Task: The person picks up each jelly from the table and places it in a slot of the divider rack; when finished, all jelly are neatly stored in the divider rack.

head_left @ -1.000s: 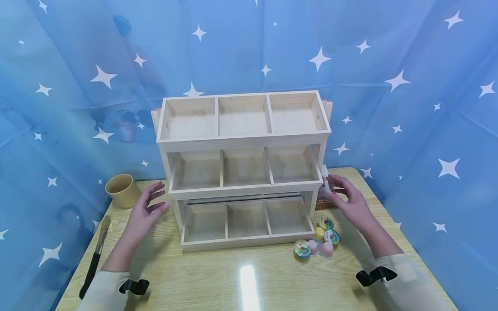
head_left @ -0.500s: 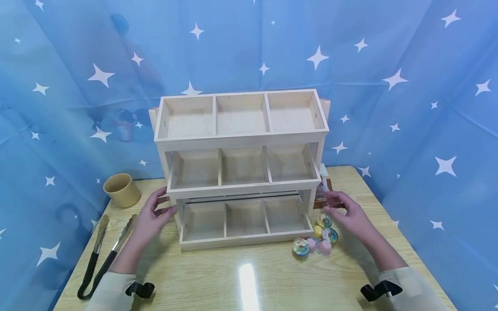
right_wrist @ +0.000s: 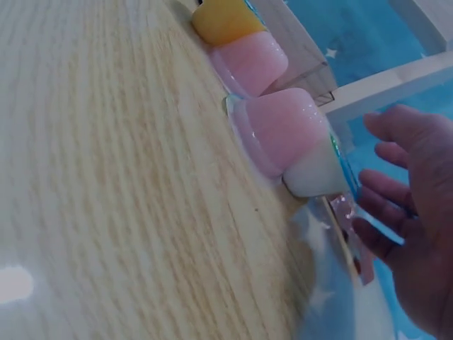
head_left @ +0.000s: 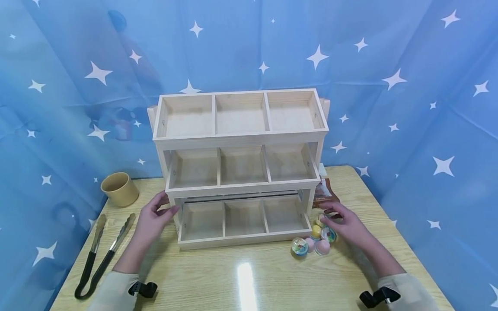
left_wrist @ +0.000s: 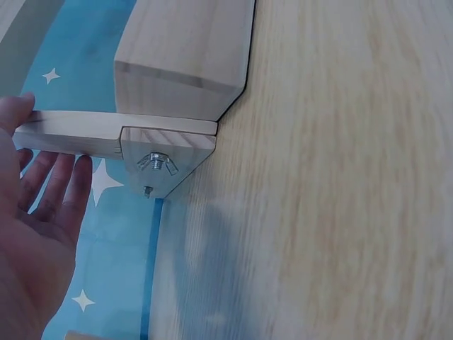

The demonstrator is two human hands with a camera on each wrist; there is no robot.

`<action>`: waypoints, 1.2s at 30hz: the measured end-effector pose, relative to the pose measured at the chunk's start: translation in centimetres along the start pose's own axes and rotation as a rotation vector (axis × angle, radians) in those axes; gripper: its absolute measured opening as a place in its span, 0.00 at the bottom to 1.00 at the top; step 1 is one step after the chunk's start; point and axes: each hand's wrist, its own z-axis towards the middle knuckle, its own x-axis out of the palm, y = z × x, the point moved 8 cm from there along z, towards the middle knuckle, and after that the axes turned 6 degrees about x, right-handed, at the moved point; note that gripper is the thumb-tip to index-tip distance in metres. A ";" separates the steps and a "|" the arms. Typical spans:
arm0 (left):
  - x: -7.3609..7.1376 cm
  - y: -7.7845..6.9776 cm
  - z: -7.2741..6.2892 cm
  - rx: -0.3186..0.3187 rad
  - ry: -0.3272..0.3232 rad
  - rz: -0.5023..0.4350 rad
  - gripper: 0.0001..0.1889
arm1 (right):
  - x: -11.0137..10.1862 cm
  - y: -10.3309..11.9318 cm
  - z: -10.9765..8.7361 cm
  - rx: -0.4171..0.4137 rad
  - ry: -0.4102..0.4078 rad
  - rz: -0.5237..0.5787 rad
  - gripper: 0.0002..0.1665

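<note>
A pale wooden three-tier rack (head_left: 241, 141) stands mid-table, each tier split into three bare compartments. My left hand (head_left: 153, 219) is at its lower left side. In the left wrist view the thumb lies on one side of the rack's leg (left_wrist: 78, 131) and the fingers on the other. Beside the rack's right foot my right hand (head_left: 348, 224) holds nothing, its fingers apart and slightly bent. Closest to it are small jelly cups: a pink cup (right_wrist: 279, 131), a whitish cup (right_wrist: 315, 170) and a yellow cup (head_left: 316, 232), some with printed lids.
Metal tongs (head_left: 103, 255) with black handles lie at the left. Behind them stands a tan cup (head_left: 119, 190). A brown packet (head_left: 324, 192) sits behind the rack's right side. A blue star-printed curtain (head_left: 249, 43) surrounds the table (head_left: 206, 280).
My left hand has moved right and down onto the rack's leg, uncovering the tongs. My right hand has moved lower, from beside the middle tier to near the jelly cups.
</note>
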 end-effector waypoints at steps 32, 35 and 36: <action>-0.1 -0.5 -0.2 0.008 -0.027 0.058 0.28 | 0.9 -2.0 1.0 0.150 0.165 0.042 0.25; 0.0 -0.6 -0.2 0.008 -0.026 0.058 0.28 | 0.9 -2.2 0.9 0.166 0.164 0.050 0.25; 0.0 -0.6 -0.2 0.008 -0.026 0.059 0.28 | 0.9 -2.3 0.9 0.166 0.167 0.051 0.25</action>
